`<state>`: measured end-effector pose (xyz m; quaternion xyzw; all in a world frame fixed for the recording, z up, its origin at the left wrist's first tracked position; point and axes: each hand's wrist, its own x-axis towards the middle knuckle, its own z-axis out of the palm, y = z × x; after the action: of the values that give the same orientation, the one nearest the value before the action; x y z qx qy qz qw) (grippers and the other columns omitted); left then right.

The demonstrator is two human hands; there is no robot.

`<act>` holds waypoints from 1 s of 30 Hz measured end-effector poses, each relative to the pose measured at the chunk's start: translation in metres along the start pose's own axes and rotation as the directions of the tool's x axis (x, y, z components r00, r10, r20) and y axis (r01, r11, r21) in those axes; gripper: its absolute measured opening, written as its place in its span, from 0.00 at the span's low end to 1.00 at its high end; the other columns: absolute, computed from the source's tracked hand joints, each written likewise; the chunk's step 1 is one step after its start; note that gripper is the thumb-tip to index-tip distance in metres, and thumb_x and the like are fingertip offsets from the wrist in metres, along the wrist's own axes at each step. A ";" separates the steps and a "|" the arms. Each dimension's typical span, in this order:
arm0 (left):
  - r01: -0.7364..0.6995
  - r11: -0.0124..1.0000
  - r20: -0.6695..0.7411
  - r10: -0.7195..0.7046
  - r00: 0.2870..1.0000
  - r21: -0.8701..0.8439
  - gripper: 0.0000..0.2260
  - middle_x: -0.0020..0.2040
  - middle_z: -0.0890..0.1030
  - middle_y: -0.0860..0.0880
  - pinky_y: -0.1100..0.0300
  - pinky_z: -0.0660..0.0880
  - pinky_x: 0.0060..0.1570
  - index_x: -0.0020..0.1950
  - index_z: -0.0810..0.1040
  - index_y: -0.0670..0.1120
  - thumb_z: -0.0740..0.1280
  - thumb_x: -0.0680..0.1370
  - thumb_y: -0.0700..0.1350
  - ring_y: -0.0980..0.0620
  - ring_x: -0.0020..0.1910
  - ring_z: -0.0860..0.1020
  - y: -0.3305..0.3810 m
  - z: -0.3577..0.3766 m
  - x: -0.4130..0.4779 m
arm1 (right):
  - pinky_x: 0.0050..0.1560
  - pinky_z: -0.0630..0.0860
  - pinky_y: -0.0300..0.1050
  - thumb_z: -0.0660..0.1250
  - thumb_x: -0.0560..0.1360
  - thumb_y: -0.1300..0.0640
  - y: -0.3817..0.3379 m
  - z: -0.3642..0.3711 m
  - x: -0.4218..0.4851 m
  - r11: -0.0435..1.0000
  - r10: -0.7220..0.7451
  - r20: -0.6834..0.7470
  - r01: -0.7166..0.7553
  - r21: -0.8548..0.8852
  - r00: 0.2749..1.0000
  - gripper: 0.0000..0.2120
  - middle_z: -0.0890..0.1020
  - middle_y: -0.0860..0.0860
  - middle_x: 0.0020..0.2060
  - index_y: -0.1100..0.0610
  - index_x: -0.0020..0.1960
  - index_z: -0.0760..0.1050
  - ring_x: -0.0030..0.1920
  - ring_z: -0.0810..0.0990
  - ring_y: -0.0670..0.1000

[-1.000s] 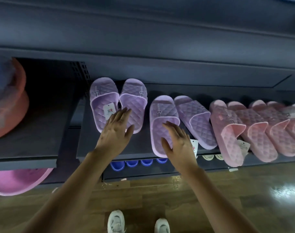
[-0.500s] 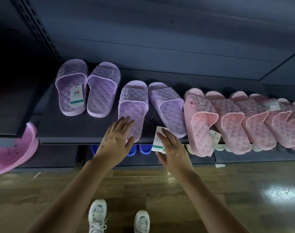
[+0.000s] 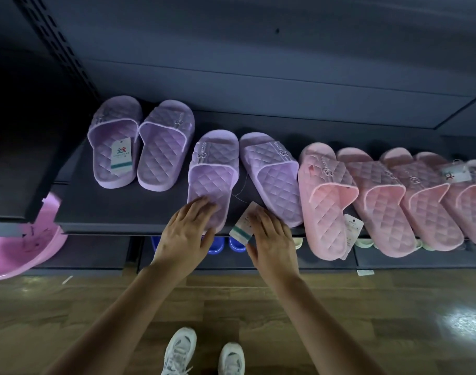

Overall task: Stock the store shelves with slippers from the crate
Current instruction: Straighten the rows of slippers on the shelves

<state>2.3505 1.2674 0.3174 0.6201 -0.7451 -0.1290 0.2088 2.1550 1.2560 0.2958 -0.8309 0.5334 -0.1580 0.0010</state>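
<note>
**Shelf row: both hands on the second purple pair**

- Dark shelf carries one row of quilted slides, toes to the back. Wood floor below.
- Pink basin sits under the shelf's left end, partly hidden.
- Pink slippers fill the right side, overlapped and tilted, heels past the front edge. Count is unclear at the frame edge.
- First purple pair is far left and set back, side by side and touching.
- Second purple pair is between those and the pink ones, nearer the front edge, toes close and heels splayed.
- Left hand: fingers nearly straight, laid flat on the heel of that pair's left slipper, no grip.
- Right hand: fingers extended over the right slipper's heel and the price tag, thumb out beside the tag. Looks flat, not pinching.
- White sneakers at the bottom of the frame.
- Blue slippers on the lower shelf, beneath the hands.
</note>
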 end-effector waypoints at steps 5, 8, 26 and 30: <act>-0.048 0.999 -0.019 0.048 0.999 0.002 0.19 0.61 0.77 0.46 0.55 0.74 0.54 0.62 0.74 0.46 0.58 0.73 0.49 0.50 0.58 0.73 -0.005 0.001 0.000 | 0.45 0.78 0.43 0.58 0.69 0.60 -0.005 -0.012 0.013 0.966 0.103 -0.076 -0.081 0.244 0.992 0.15 0.82 0.50 0.45 0.57 0.52 0.79 0.43 0.81 0.53; -0.085 0.996 -0.053 0.085 0.995 0.011 0.18 0.61 0.78 0.46 0.55 0.76 0.52 0.62 0.75 0.46 0.67 0.72 0.45 0.47 0.58 0.77 -0.007 0.001 0.000 | 0.34 0.75 0.42 0.60 0.72 0.61 -0.002 -0.017 0.016 0.917 0.213 -0.108 -0.160 0.364 0.971 0.13 0.83 0.50 0.39 0.57 0.51 0.80 0.36 0.80 0.50; -0.091 0.995 -0.060 0.094 0.994 0.046 0.20 0.59 0.79 0.43 0.51 0.77 0.53 0.59 0.79 0.40 0.58 0.74 0.48 0.45 0.58 0.78 -0.008 0.006 0.002 | 0.50 0.79 0.55 0.44 0.81 0.44 0.011 -0.026 0.019 0.845 0.433 -0.012 -0.401 0.353 0.901 0.32 0.82 0.62 0.49 0.69 0.55 0.76 0.50 0.82 0.60; -0.083 0.995 -0.065 0.087 0.994 0.056 0.19 0.61 0.78 0.43 0.51 0.73 0.58 0.60 0.78 0.39 0.58 0.75 0.47 0.44 0.60 0.77 -0.008 0.010 0.004 | 0.47 0.79 0.49 0.46 0.80 0.45 0.006 -0.032 0.021 0.855 0.407 -0.027 -0.371 0.363 0.913 0.30 0.84 0.60 0.45 0.68 0.52 0.77 0.46 0.83 0.59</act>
<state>2.3523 1.2617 0.3061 0.5972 -0.7665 -0.0790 0.2227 2.1491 1.2396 0.3308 -0.6828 0.6531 -0.2894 0.1531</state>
